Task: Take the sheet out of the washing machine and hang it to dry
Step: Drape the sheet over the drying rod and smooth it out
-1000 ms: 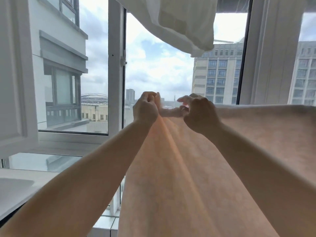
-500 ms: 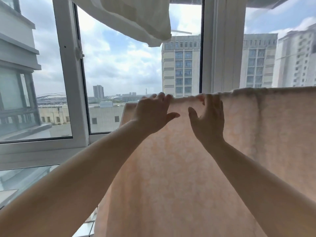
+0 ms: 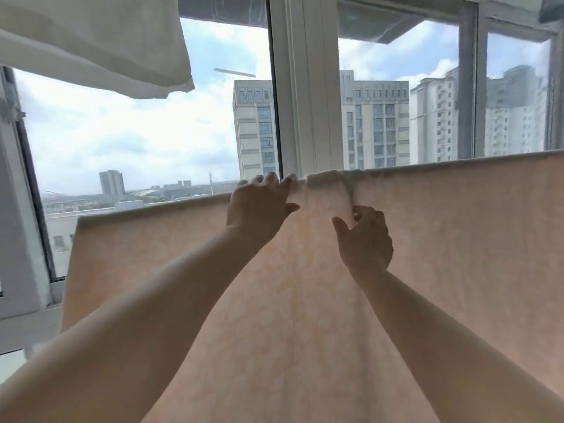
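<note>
- The peach patterned cotton sheet (image 3: pixel 442 239) hangs over a line before the window; a second ago it was bunched between both fists, now it spreads wide, so hanging looks nearly done.
- Left hand (image 3: pixel 259 206) rests spread-fingered on the top fold; right hand (image 3: pixel 364 236) pinches the cloth just below it.
- Count: one sheet, two hands, one white cloth (image 3: pixel 91 41) overhead.

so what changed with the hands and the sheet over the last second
A second ago both hands pinched a bunched stretch of the sheet's top edge. Since then they let go and spread it flatter. Now the left hand rests open-fingered at the edge, while the right hand has dropped lower, fingers curled at a small remaining fold. The sheet still hangs; the white cloth stays overhead.
</note>
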